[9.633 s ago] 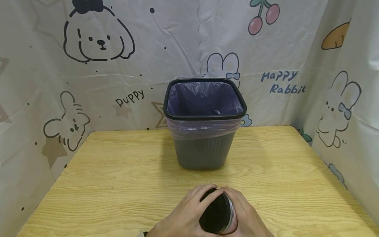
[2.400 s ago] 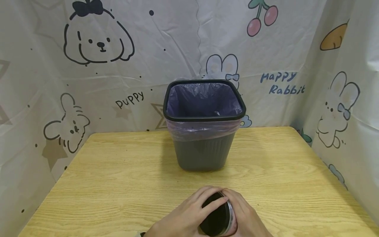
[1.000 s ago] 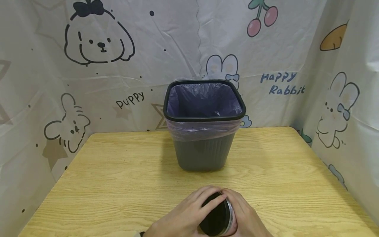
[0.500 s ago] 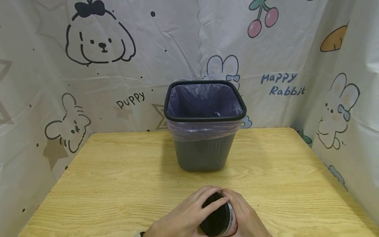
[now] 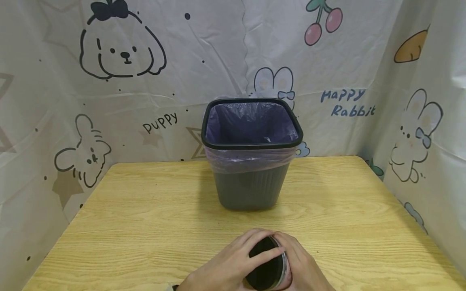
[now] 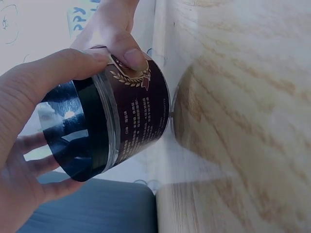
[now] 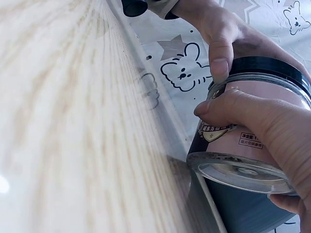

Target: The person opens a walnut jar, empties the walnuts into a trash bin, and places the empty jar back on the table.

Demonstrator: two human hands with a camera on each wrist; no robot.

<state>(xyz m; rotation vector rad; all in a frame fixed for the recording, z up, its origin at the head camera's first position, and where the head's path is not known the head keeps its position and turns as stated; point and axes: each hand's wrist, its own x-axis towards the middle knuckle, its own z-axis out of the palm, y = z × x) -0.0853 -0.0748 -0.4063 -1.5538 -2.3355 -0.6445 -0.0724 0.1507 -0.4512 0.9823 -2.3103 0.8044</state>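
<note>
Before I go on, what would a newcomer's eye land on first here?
Probably the grey bin, standing toward the back of the table, lined with a purple bag. Next comes the jar, low in the head view, with the left hand over its black lid and the right hand round its body. Cartoon animals on the cloth behind also stand out.

1 jar between left hand and right hand; 1 bin behind, on the table; 1 bag inside
</note>
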